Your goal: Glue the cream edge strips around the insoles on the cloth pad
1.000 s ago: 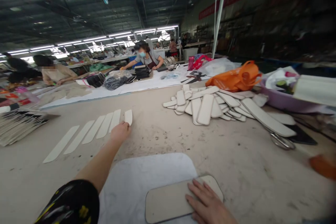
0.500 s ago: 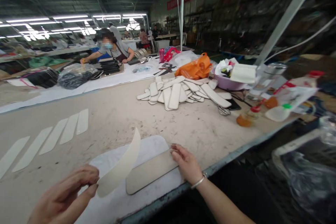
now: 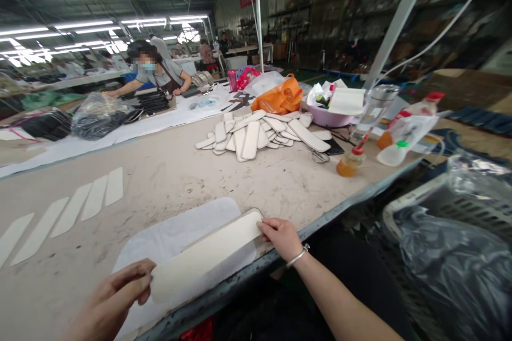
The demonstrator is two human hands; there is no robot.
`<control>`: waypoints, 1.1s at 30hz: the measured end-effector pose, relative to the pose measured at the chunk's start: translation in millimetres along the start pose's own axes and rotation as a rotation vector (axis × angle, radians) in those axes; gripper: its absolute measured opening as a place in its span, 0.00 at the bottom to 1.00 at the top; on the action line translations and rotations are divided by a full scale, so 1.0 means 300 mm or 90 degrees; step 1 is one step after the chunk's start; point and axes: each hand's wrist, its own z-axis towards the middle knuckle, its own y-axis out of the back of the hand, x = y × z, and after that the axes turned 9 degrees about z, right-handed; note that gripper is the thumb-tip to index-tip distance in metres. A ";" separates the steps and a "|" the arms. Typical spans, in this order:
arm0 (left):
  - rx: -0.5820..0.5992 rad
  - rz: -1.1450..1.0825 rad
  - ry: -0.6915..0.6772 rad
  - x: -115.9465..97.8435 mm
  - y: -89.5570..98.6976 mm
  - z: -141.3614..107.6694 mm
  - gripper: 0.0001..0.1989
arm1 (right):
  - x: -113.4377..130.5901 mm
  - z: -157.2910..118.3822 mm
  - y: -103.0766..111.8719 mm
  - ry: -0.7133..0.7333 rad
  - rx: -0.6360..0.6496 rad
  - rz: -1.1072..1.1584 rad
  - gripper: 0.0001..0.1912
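A long cream strip (image 3: 208,249) with rounded corners stretches between my two hands, above the front of the table. My left hand (image 3: 120,290) pinches its left end between thumb and fingers. At the other end, my right hand (image 3: 282,237), with a bangle on the wrist, pinches the strip's right corner. Beneath the strip, a thin dark edge of another flat piece shows; the rest of that piece is hidden. Both lie over a white rounded sheet (image 3: 154,237) near the table edge. Whether the strip touches the piece below along its whole length, I cannot tell.
Several pale strips (image 3: 72,210) lie in a row at left. A pile of edged cream pieces (image 3: 250,138) sits mid-table, with scissors (image 3: 320,156), an orange bag (image 3: 278,97), a purple basin (image 3: 334,115) and bottles (image 3: 351,162) nearby. A co-worker (image 3: 160,72) works across the table.
The cream strip's raised, curled right end has come down over the darker piece. My right hand now grips that end, where before it rested on the darker piece. The view has shifted right.
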 end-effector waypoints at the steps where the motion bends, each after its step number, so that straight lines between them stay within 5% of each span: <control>1: 0.045 -0.030 0.011 0.015 -0.020 0.013 0.18 | -0.002 0.002 0.009 0.011 -0.009 -0.043 0.15; 7: 0.093 -0.070 0.119 0.082 -0.117 0.095 0.15 | 0.009 0.048 0.025 0.092 -0.044 -0.250 0.16; 14: 0.072 -0.011 0.176 0.084 -0.179 0.161 0.16 | -0.013 0.110 0.016 0.044 -0.083 -0.354 0.08; 33: 0.099 0.185 0.092 0.102 -0.181 0.182 0.16 | 0.000 0.122 0.015 0.037 -0.047 -0.463 0.09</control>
